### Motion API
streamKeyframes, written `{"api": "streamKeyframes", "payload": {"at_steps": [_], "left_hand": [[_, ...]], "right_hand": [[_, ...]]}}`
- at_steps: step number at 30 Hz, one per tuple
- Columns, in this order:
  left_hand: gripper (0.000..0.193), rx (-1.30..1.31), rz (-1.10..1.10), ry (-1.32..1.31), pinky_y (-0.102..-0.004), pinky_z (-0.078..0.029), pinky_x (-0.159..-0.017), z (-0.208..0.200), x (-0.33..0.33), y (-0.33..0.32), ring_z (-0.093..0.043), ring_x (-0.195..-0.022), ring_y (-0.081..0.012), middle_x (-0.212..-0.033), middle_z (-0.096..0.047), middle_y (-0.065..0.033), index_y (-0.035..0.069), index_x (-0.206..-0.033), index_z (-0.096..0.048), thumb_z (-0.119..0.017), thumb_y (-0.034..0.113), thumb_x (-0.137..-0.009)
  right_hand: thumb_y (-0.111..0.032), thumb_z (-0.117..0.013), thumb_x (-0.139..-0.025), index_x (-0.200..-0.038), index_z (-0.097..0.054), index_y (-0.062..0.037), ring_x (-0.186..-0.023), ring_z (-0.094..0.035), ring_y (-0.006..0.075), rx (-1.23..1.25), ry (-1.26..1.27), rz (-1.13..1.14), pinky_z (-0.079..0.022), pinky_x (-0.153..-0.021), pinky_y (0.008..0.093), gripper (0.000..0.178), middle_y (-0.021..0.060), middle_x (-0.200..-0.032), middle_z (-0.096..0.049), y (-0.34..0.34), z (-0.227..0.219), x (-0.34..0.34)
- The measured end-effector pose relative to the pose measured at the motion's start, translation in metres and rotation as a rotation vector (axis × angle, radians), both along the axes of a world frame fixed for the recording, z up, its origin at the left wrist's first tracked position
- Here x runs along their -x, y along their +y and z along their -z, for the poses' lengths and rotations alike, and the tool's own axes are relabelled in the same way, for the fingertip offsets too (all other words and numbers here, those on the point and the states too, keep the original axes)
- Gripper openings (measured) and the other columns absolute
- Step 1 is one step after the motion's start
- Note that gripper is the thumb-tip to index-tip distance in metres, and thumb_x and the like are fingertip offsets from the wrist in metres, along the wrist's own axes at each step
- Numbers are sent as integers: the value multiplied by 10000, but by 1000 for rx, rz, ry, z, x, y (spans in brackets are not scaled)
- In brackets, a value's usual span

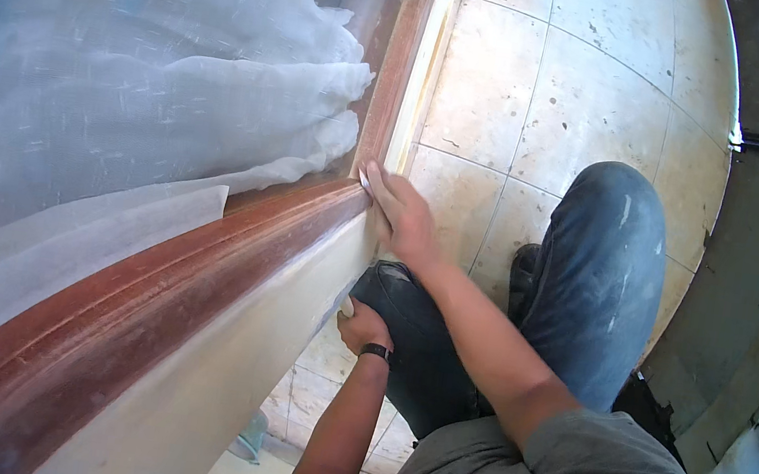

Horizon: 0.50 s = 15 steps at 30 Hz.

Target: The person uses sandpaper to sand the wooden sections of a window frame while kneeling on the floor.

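Okay, right hand point(408, 226) looks closed on pale scrap point(364, 179); press flat along frame point(162, 290). Left hand point(365, 326) curled, contents unclear.

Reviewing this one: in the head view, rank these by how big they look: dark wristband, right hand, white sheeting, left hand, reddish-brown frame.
1. White sheeting
2. Reddish-brown frame
3. Right hand
4. Left hand
5. Dark wristband

The hands' order is apparent size only; differing nearness to the camera may affect it.
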<state>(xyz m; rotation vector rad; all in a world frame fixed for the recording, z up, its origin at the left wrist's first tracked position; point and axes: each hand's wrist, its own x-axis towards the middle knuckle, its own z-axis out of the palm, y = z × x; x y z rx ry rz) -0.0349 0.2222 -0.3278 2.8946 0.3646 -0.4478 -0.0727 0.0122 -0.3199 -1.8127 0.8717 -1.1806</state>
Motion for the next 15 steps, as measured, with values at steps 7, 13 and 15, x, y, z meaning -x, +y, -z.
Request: {"api": "streamKeyframes", "payload": {"at_steps": [7, 13, 15], "left_hand": [[626, -32, -15, 19, -597, -586, -975, 5, 1, 3, -746, -1128, -521, -1227, -789, -281, -3, -1245, -765, -557, 562, -1076], [597, -65, 1, 16, -601, -585, -971, 9, -2, -5, -747, -1127, -519, -1213, -792, -281, -3, -1224, -763, -568, 541, -1075], [586, -38, 4, 19, -603, -585, -971, 9, -1, -3, -748, -1124, -520, -1208, -792, -283, -4, -1217, -765, -575, 532, -1073]], "right_hand": [[80, -719, -842, -1617, -535, 1, -1102, -688, 427, 4, 91, 99, -591, -921, 488, 801, 251, -1225, -687, -7, -1, -2], [91, -706, -916, -1583, -555, 52, -1078, -721, 411, -40, 239, 203, -609, -918, 465, 685, 251, -1290, -718, -65, -6, -4], [93, -709, -908, -1576, -553, 59, -1081, -716, 419, 0, 189, 151, -609, -927, 456, 687, 252, -1320, -710, -20, -12, -11]]}}
